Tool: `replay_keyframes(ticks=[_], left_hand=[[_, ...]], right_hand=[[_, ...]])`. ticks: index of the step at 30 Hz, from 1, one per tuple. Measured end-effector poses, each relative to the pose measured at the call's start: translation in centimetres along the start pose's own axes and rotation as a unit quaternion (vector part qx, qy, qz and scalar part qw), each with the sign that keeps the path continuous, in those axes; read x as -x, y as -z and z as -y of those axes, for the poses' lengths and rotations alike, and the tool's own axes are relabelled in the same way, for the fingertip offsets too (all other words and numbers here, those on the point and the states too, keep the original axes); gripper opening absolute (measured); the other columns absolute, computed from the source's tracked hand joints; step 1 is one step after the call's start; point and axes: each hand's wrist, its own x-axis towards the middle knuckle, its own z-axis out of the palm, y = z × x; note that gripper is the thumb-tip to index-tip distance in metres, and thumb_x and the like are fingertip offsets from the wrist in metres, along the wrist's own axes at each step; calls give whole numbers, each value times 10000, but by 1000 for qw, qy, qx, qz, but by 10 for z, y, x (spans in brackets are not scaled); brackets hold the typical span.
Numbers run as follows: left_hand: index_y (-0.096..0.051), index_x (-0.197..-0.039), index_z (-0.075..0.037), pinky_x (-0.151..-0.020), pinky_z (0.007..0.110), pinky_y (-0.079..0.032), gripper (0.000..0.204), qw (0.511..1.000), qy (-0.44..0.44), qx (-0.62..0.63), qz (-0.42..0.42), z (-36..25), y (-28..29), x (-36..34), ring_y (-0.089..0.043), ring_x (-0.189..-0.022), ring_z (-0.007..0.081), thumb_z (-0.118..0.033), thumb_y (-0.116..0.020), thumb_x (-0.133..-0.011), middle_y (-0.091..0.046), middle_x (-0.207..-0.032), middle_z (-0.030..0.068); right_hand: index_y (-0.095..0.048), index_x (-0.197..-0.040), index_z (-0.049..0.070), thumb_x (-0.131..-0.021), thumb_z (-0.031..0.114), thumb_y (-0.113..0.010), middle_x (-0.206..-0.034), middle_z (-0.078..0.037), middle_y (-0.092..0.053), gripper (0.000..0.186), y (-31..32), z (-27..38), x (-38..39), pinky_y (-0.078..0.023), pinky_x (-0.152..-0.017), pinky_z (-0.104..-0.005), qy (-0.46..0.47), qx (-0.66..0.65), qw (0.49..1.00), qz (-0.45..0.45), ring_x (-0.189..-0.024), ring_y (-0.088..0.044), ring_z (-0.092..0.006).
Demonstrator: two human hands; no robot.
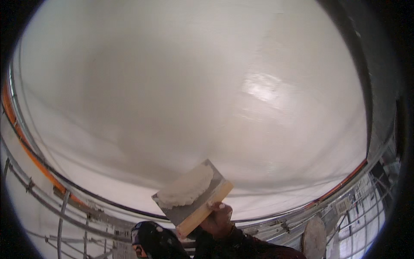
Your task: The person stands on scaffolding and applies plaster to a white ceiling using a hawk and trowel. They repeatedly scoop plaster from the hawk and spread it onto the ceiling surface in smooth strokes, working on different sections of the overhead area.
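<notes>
My right hand [217, 218], in a dark sleeve coming from the lower right, grips a wide metal plastering blade [177, 208] by the wooden grip [207, 206] along its edge. A thick smear of off-white plaster [185, 187] covers part of the blade. Behind it a large, pale plastered surface [164, 86] fills most of the view, glossy at the right, with faint streaks. At the lower left is a dark, bulky shape [157, 239] with a small coloured patch, which I cannot make out. I do not see my left hand.
Metal scaffold tubes [62, 216] run along the left, beside an orange band [36, 159]. More tubes and grating [362, 220] are at the right, along with a grey beam [373, 108]. A round pale board or lid [315, 239] stands low at the right.
</notes>
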Motion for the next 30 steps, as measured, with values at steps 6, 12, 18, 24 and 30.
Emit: replay_keyframes(ticks=[6, 12, 18, 24, 30], left_hand=[[-597, -996, -38, -700, 395, -452, 218, 990, 126, 60, 30, -35, 38, -88, -587, -791, 263, -231, -511, -942, -612, -903, 128], [-601, -1072, -21, -797, 410, -462, 261, 988, 119, 101, -5, -69, 57, -172, -595, -910, 305, -230, -494, -960, -620, -1000, 167], [-606, -1149, -3, -893, 425, -472, 312, 979, 64, 162, -105, -114, 67, -288, -603, -1028, 346, -230, -477, -978, -628, -1097, 207], [-471, -1059, 41, -916, 519, -388, 257, 907, -195, 263, -267, -187, 58, -390, -550, -961, 362, -84, -584, -866, -569, -937, 195], [-493, -926, 12, -957, 495, -366, 212, 931, -267, 224, -104, -210, 47, -397, -554, -802, 351, -99, -602, -782, -539, -806, 177]], right_hand=[[-354, -1321, -15, -679, 101, -624, -1283, -172, -476, 706, 8, 75, 44, -311, -1086, -492, 69, -210, 973, -65, -1214, -442, -352], [-456, -1243, -1, -808, 146, -630, -1211, -99, -537, 490, 21, 149, 54, -371, -1052, -412, 295, -52, 954, -25, -1153, -503, -229], [-498, -1147, 4, -787, -49, -557, -1055, -97, -544, 369, -84, 227, 35, -454, -952, -379, 515, 146, 841, -75, -1055, -535, -212], [-396, -1305, -1, -837, 39, -545, -1298, -208, -434, 492, -112, 314, -17, -345, -1031, -440, 630, 695, 282, -199, -1221, -422, -328], [-358, -1403, 156, -766, 41, -660, -1416, -161, -368, 715, -224, 403, -104, -247, -1098, -480, 631, 742, -94, -204, -1323, -322, -347]])
